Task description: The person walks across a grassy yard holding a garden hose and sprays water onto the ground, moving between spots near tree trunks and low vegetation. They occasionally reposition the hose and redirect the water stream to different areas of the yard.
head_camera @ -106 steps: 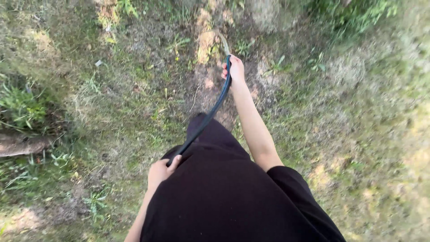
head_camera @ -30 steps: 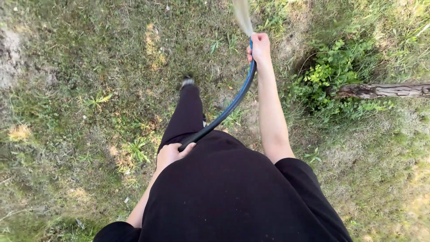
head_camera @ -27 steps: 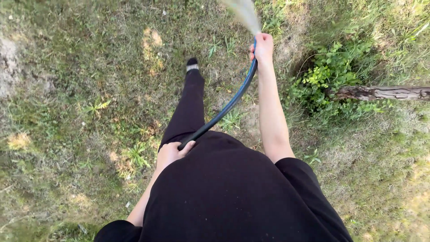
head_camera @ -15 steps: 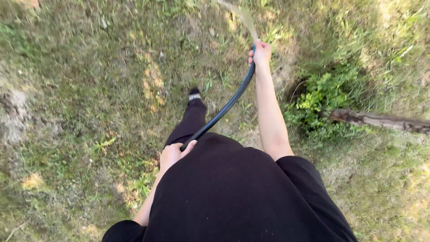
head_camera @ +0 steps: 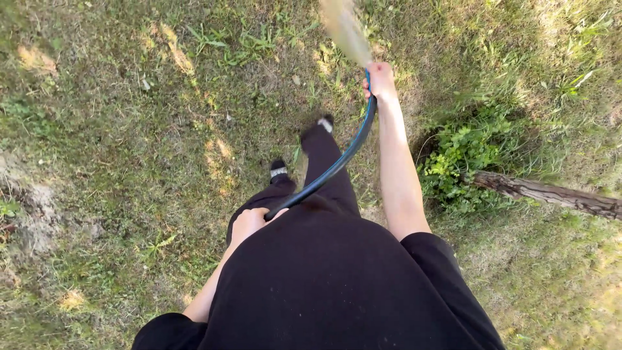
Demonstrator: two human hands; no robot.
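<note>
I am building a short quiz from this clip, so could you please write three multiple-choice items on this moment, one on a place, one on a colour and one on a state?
1. Where does the log lie?
A. to the person's right, past the leafy plant
B. between the feet
C. to the person's left

2. What colour is the hose?
A. yellow
B. dark blue-black
C. white

3. What is the state of the hose end at the right hand?
A. dry
B. coiled on the grass
C. spraying water

Answers: 1 A, it lies at the right edge on the grass. 2 B, dark from the left hand up. 3 C, a blurred jet leaves the right hand.
</note>
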